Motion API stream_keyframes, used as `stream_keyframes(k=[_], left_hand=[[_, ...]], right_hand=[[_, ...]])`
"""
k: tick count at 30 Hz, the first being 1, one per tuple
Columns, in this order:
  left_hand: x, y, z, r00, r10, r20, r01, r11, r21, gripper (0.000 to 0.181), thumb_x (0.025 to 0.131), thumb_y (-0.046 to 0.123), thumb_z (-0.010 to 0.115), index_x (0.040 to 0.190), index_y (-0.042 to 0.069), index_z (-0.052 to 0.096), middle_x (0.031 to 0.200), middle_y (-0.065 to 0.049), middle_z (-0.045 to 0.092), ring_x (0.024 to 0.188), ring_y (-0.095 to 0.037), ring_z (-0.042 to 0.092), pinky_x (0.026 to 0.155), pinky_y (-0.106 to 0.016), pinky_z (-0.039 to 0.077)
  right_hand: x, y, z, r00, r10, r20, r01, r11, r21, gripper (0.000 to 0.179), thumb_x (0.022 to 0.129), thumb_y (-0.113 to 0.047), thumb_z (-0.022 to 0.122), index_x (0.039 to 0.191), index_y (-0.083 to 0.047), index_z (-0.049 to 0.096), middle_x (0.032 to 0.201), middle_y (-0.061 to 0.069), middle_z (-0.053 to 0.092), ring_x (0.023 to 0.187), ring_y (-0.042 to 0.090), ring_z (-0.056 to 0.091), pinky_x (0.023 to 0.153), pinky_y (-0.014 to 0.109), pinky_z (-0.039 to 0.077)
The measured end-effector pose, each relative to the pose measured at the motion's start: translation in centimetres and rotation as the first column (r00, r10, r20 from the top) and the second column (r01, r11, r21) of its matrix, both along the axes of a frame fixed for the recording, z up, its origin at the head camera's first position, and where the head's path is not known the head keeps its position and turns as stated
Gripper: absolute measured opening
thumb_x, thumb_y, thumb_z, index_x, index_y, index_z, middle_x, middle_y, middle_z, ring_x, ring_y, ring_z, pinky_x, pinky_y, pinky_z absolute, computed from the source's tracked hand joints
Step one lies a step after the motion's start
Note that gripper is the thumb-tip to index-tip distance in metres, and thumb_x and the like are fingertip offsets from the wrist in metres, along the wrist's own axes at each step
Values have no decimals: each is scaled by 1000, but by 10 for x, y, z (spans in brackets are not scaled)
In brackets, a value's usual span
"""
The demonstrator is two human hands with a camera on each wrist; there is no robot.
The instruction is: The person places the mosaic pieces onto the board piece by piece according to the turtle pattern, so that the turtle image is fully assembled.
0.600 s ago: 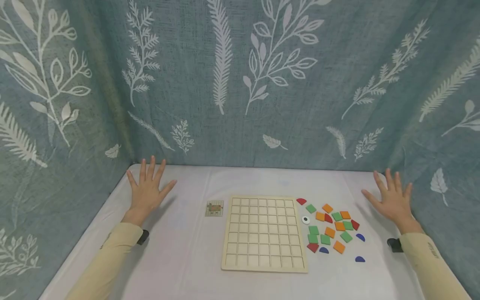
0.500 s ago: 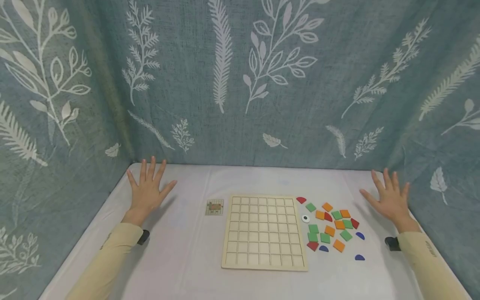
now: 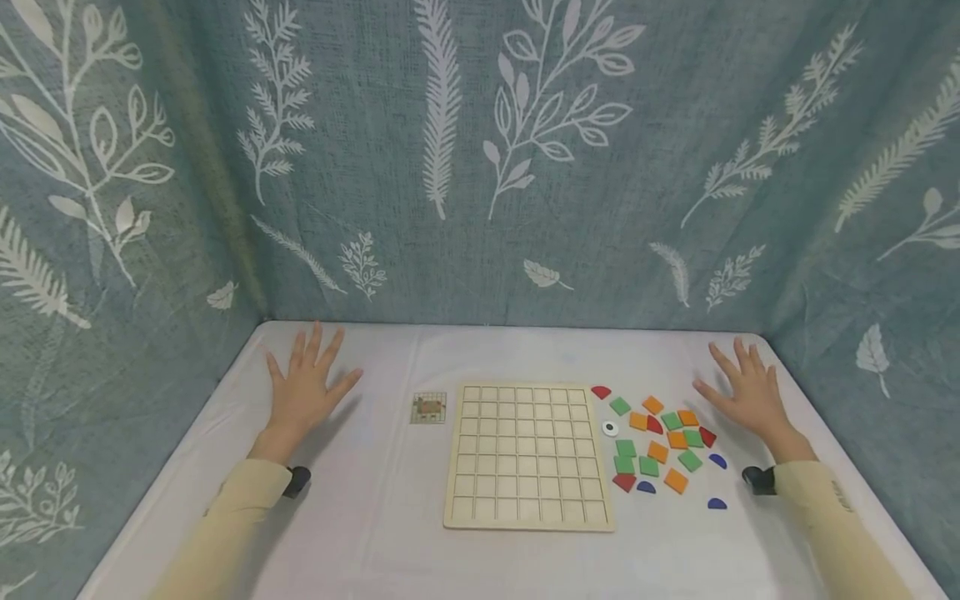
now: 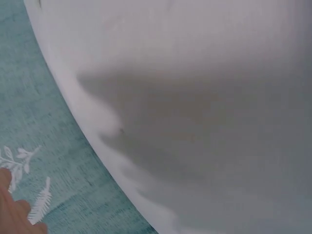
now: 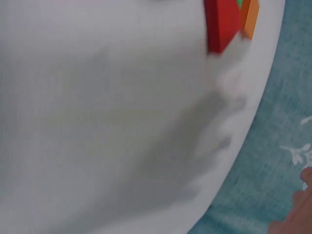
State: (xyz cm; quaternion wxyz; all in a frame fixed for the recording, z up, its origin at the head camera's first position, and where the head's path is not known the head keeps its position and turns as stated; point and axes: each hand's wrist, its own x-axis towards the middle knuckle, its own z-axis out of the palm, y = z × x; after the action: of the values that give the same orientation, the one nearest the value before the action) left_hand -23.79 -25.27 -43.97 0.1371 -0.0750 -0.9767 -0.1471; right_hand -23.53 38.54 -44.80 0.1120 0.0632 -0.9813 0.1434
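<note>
My left hand (image 3: pixel 302 398) is held with fingers spread over the left side of the white table, holding nothing. A small picture card (image 3: pixel 428 408) lies to its right. In the head view my right hand (image 3: pixel 753 400), also spread and holding nothing, is right of a scatter of flat pieces. These include green squares (image 3: pixel 648 466), orange squares (image 3: pixel 677 481), red pieces (image 3: pixel 624 482), blue half-rounds (image 3: pixel 717 503) and a white disc with a black dot (image 3: pixel 610 428). Between the hands and nearer the person lies a wooden grid board (image 3: pixel 529 457), its cells bare.
A blue-green curtain (image 3: pixel 480 250) with white leaf prints rises behind and beside the white table (image 3: pixel 375 550). Both wrists carry a black wrist camera, one by the left sleeve (image 3: pixel 297 482) and one by the right sleeve (image 3: pixel 760 480).
My right hand has moved left, toward the scattered pieces. My left hand has shifted slightly to the right. The pieces and board keep their arrangement while the head view tilts a little.
</note>
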Motion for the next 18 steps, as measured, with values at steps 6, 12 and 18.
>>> stream_keyframes(k=[6, 12, 18], left_hand=[[9, 18, 3, 999, -12, 35, 11, 1000, 17, 71, 90, 51, 51, 146, 12, 30, 152, -23, 17, 139, -43, 11, 103, -72, -4], [22, 34, 4, 995, -50, 83, 46, 998, 43, 64, 91, 45, 55, 142, 10, 39, 148, -22, 27, 137, -44, 19, 104, -71, 4], [31, 49, 0, 990, -123, 73, 116, 990, 84, 60, 90, 40, 57, 138, 7, 43, 143, -23, 36, 134, -42, 29, 104, -71, 9]], right_hand=[[1, -16, -2, 998, 30, 59, -28, 999, -34, 68, 88, -43, 59, 140, -5, 37, 146, 34, 15, 134, 54, 7, 102, 73, 8], [4, -35, -1, 986, 49, 156, -31, 993, -115, 58, 89, -38, 60, 134, -4, 47, 147, 31, 18, 135, 52, 10, 100, 74, 13], [6, -50, -8, 982, 87, 169, -59, 985, -163, 49, 89, -32, 63, 129, -4, 54, 143, 29, 29, 130, 51, 23, 98, 72, 22]])
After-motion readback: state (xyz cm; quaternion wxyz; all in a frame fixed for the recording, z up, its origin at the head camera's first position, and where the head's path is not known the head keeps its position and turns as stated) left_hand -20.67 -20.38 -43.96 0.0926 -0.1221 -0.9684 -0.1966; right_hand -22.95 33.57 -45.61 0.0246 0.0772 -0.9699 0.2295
